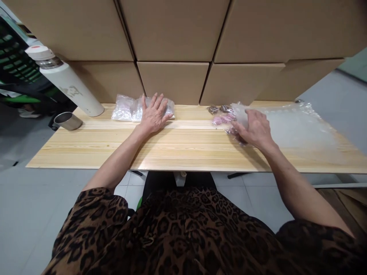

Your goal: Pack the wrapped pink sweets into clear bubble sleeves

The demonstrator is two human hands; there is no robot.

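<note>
My left hand (155, 114) lies flat, fingers spread, on clear plastic packets (123, 108) near the back of the wooden table. At the right, my right hand (256, 128) is curled at the edge of a translucent plastic sheet or bag (301, 128); a raised piece of the plastic shows beside its thumb and fingers. Just left of that hand are small pink wrapped items (222, 119) and dark round wrapped pieces (213, 110). More dark wrapped items (237, 136) lie partly hidden under the right hand. What they contain I cannot tell.
Stacked cardboard boxes (172, 80) form a wall along the back of the wooden table (177, 149). A white bottle (71, 84) stands at the left, with a metal cup (68, 121) near the table's left edge. Brown cardboard (344, 210) is at the lower right.
</note>
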